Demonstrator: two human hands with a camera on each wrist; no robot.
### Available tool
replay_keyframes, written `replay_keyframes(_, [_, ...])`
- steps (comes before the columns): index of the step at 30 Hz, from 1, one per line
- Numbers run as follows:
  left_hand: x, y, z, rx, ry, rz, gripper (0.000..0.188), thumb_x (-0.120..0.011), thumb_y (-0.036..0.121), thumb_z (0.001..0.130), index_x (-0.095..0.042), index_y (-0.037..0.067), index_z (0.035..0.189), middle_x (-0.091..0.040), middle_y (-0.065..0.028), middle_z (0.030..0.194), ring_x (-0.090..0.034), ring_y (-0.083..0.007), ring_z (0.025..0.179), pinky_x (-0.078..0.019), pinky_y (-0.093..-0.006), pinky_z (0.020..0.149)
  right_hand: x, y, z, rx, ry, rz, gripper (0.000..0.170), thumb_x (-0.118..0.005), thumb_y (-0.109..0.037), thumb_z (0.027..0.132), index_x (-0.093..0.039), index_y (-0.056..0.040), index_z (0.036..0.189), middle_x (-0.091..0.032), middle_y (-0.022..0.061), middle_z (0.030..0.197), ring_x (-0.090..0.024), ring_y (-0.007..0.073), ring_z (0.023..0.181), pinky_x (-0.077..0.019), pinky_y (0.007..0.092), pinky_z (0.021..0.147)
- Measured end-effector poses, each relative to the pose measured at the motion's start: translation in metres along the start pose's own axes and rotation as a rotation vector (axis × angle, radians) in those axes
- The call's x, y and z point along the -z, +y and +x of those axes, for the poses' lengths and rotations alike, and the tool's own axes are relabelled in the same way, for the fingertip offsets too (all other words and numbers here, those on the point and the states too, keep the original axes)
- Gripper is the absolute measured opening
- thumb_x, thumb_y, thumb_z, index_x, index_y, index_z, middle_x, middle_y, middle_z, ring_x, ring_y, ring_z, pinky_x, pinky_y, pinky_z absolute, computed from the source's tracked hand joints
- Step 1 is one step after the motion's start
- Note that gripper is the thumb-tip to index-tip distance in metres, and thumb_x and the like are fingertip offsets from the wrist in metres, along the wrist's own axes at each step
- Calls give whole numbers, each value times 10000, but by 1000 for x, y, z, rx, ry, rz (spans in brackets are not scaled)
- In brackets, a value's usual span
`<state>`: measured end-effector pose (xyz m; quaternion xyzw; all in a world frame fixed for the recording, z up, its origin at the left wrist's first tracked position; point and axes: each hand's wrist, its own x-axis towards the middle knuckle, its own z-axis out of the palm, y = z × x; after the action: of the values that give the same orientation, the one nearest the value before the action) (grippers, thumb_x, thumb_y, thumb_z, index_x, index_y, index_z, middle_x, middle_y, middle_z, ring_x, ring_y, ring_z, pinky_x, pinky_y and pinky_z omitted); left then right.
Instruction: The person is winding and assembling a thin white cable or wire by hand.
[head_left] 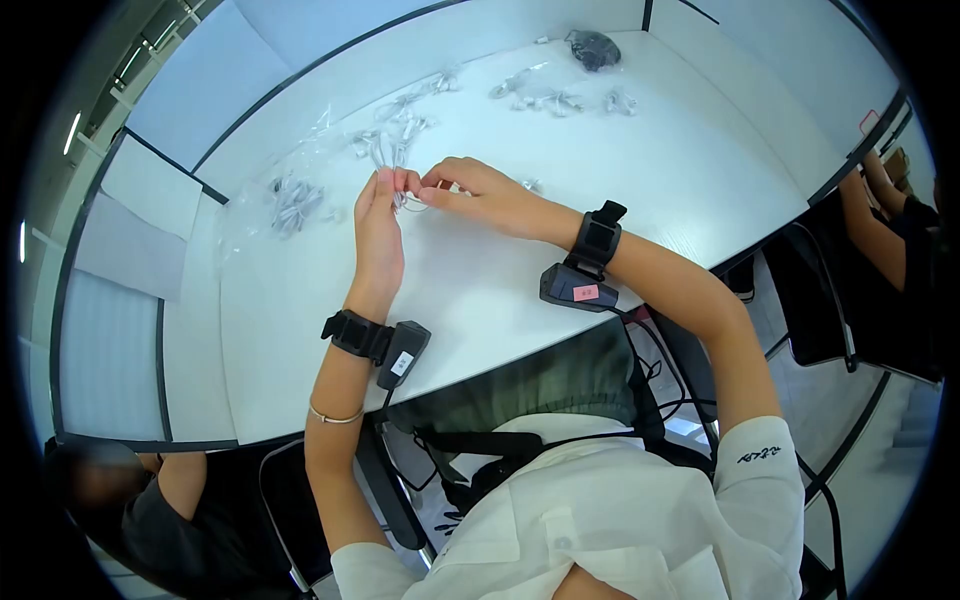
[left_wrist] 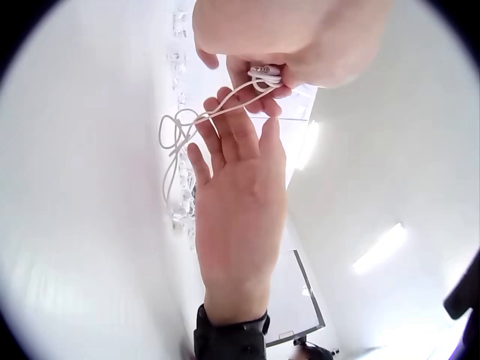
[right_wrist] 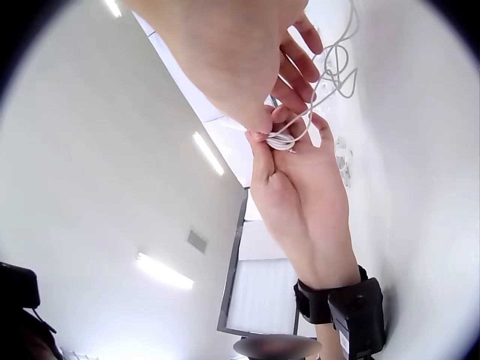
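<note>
My left hand (head_left: 380, 240) pinches a small coil of white cable (left_wrist: 264, 76) between thumb and fingers. In the right wrist view the coil (right_wrist: 280, 142) lies at the fingertips of my left hand (right_wrist: 311, 191), and loose loops trail from it. My right hand (head_left: 492, 204) faces the left one, their fingertips close together. Its fingers are extended and slightly spread in the left wrist view, where cable strands pass across the fingers of this hand (left_wrist: 241, 195). Whether the right thumb touches the coil, I cannot tell.
Bundled white cables (head_left: 296, 203) lie at the left of the white table (head_left: 470, 290), with more cables and clear bags along the back. A dark bundle (head_left: 594, 50) sits at the back right. Partition panels (head_left: 205, 90) surround the table; other people sit at both sides.
</note>
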<state>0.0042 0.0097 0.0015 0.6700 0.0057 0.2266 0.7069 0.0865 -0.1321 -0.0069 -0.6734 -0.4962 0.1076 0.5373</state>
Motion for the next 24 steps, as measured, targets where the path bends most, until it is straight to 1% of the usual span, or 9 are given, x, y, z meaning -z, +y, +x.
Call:
replay_keyframes(3, [-1,-2,1,-34,29,45,288,-377,259,958,-424,77,741,-493,-14,789,-437,-125,779,-362,-270,785,-6,4,3,119,81,-120,457,-492,-418,870,-584,12,994,-573,171,1017,-498,257,934,-385,328,842])
replay_keyframes(6, [-9,0,-3,-20,40,5,296,-403,280,949,-437,80,732,-496,-7,804,-424,-112,755,-363,-260,754,-6,-5,1,-17,-49,60,482,-484,-422,877,-559,16,1062,-558,150,1077,-490,248,984,-361,326,881])
replay_keyframes(9, [-8,3,-4,24,29,64,293,-416,287,943,-448,82,737,-482,-1,804,-396,-93,699,-366,-247,680,-17,-5,1,-139,-116,447,506,-481,-415,885,-508,15,1150,-535,111,1129,-481,231,1017,-354,337,895])
replay_keyframes(10, [-7,3,-4,42,24,106,290,-417,287,942,-451,82,741,-476,2,803,-386,-86,679,-367,-242,650,-20,-4,2,-159,-91,479,462,-481,-386,892,-487,-12,1163,-532,53,1097,-501,180,969,-378,317,850])
replay_keyframes(13, [-10,7,-7,55,-34,52,233,-409,273,949,-444,115,781,-456,27,798,-346,-66,692,-330,-232,589,-13,-1,6,-190,-201,540,370,-481,-355,894,-510,-34,1077,-534,22,1023,-517,129,883,-389,282,800])
replay_keyframes(16, [-12,6,-7,39,-71,26,228,-408,274,949,-440,111,794,-444,25,774,-343,-72,668,-329,-217,574,-11,-4,5,-146,-172,546,284,-472,-320,893,-510,-56,990,-517,1,914,-514,96,797,-389,243,743])
replay_keyframes(19, [-11,0,-6,71,-44,9,267,-401,275,950,-469,69,794,-450,-9,718,-418,-91,574,-373,-225,514,-12,-6,4,-200,-190,579,246,-447,-286,891,-493,-51,946,-488,8,847,-493,105,730,-395,232,707])
replay_keyframes(22, [-12,1,-8,153,-93,-40,276,-400,282,951,-474,63,799,-476,-24,728,-466,-103,534,-404,-229,490,-17,-5,2,-220,-171,596,234,-417,-264,888,-485,-39,878,-462,10,784,-450,105,672,-385,232,652])
replay_keyframes(24, [-15,4,-10,164,-81,-47,268,-397,286,953,-463,67,811,-492,-33,737,-491,-107,537,-429,-228,492,-18,-2,1,-183,-182,569,247,-404,-262,891,-477,-33,833,-448,8,755,-421,104,653,-375,247,634])
